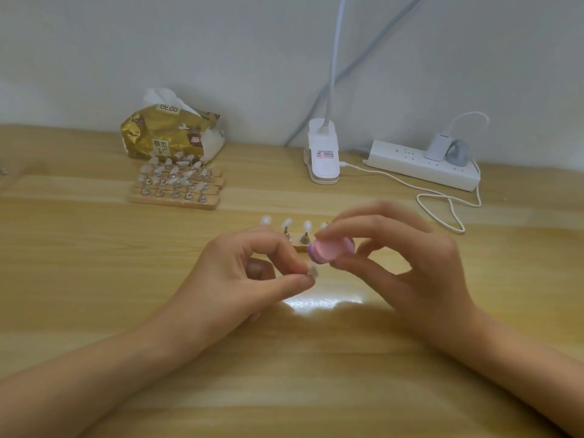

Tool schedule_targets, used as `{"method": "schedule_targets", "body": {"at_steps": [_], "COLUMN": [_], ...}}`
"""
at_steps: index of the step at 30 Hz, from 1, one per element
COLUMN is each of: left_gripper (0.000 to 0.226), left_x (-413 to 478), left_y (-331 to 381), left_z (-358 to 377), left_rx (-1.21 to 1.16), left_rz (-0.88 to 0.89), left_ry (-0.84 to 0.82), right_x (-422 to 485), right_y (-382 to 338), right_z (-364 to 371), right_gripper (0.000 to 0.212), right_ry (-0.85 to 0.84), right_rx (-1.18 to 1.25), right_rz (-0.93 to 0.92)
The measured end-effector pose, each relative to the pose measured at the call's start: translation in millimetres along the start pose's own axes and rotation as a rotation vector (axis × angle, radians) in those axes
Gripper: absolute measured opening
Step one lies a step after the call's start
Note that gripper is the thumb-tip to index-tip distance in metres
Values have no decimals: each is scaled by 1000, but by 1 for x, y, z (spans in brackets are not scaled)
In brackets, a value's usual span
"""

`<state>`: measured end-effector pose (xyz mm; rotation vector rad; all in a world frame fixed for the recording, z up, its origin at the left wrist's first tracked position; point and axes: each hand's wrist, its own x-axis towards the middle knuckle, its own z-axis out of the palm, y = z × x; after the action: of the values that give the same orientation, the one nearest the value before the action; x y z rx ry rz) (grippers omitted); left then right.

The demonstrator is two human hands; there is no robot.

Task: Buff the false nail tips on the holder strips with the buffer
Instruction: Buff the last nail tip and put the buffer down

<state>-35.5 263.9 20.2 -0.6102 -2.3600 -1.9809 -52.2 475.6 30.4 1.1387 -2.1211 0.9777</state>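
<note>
My left hand [252,273] pinches a small nail tip on its metal stand [313,273] between thumb and forefinger, just above the table. My right hand [404,263] grips the pink and purple buffer block [330,249], held close above and to the right of that tip. Behind both hands lies a wooden holder strip [300,246] with several white nail tips [287,223] standing on it, partly hidden by my fingers. Further back on the left, a stack of wooden holder strips [175,192] carries several more tips.
A gold tissue pack [167,134] stands at the back left by the wall. A white clip lamp base [322,156] sits at the back centre. A white power strip [423,165] with a charger and a looping white cable [442,210] lies at the back right.
</note>
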Motion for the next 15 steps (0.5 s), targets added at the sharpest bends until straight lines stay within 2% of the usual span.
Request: {"method": "schedule_targets", "body": {"at_steps": [2,5,9,13,15], "left_gripper": [20,16,16,17,18], "left_x": [0,1,1,1,0], "left_y": [0,0,-1,-2,-2], "left_z": [0,0,0,-1,-1], "left_rx": [9,-4,12,8,15], "left_rz": [7,3,-3,11,18], "left_ry": [4,-4,17,7,14], "right_x": [-1,-5,0,-4,-3], "right_y": [-2,-7,-1,-8,-6], "right_z": [4,8,-2,8,5], "right_gripper": [13,13,14,13,15], "right_ry": [-40,-128,-18,-113,-79], "right_rx": [-16,-62,5,-33,6], "right_rz": [-9,-140,-3,-102,-66]}}
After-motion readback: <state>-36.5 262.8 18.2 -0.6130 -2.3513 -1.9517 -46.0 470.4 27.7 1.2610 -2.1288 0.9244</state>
